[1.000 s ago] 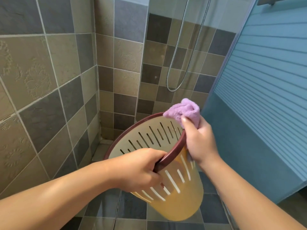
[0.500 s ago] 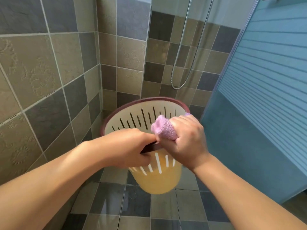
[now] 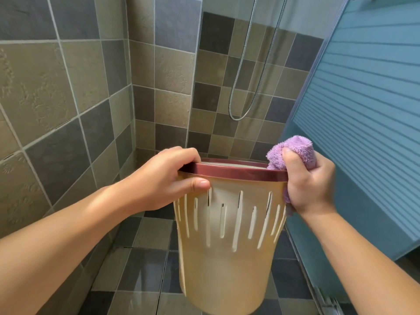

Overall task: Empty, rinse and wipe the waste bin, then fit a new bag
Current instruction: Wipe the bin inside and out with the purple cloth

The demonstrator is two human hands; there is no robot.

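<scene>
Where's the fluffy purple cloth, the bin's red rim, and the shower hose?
Fluffy purple cloth (image 3: 295, 147), head view, top fold.
Dark red plastic rim (image 3: 236, 172), head view, front edge.
Silver shower hose (image 3: 238, 115), head view, bottom loop.

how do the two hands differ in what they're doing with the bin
The left hand grips the bin's dark red rim bare, fingers over the top, thumb on the wall. The right hand holds a bunched purple cloth against the rim's opposite side. Both meet the bin at rim height.

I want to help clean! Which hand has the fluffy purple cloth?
The right hand grips the purple cloth; the left hand only holds the bin.
</scene>
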